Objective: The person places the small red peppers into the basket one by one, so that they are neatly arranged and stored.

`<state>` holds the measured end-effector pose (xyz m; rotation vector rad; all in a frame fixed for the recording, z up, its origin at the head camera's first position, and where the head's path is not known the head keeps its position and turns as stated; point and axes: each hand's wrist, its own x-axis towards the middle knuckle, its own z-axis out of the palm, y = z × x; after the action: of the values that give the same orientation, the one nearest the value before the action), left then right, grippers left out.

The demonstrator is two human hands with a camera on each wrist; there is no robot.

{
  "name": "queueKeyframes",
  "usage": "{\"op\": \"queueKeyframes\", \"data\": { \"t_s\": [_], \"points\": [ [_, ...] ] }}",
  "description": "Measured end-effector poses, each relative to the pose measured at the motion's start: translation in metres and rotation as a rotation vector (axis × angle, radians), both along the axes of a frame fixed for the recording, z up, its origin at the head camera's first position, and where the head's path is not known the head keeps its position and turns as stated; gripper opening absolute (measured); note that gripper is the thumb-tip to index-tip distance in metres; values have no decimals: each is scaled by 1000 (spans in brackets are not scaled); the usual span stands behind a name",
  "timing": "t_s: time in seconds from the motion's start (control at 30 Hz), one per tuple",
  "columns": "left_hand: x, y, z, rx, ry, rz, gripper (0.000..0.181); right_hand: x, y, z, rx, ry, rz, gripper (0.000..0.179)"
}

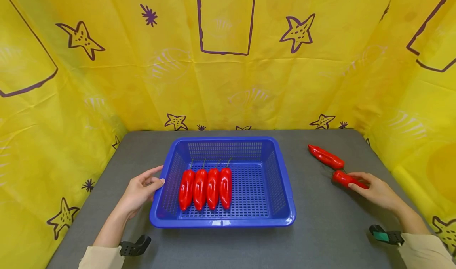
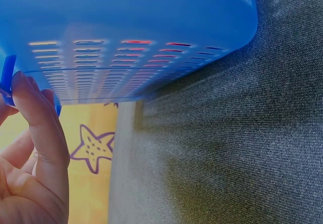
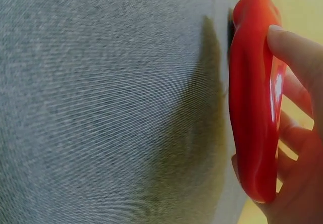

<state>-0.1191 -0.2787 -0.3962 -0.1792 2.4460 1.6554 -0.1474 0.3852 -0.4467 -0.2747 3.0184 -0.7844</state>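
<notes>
A blue plastic basket (image 1: 222,223) with slotted walls sits mid-table. Several red chili peppers (image 1: 200,189) lie side by side on its left half, green stems pointing away from me. My left hand (image 1: 139,191) pinches the basket's left rim, thumb on top; the left wrist view shows these fingers (image 2: 38,110) at the rim from outside. Over on the right, my right hand (image 1: 377,189) holds another red pepper (image 3: 255,98) between thumb and fingers, its stem end toward the basket. Just beyond that one, a loose red pepper (image 1: 325,157) lies on the table.
The grey cloth-covered table (image 1: 249,247) runs back to a yellow curtain (image 1: 221,90) printed with starfish, which also hangs along both sides. Each wrist wears a black strap (image 1: 135,246).
</notes>
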Motion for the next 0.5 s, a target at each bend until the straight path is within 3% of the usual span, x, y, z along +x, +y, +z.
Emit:
{"op": "queueKeyframes", "data": {
  "t_s": [0.5],
  "points": [
    [0, 0, -1, 2, 4, 2, 61, -3, -16, 21, -9, 64, 26, 42]
  ]
}}
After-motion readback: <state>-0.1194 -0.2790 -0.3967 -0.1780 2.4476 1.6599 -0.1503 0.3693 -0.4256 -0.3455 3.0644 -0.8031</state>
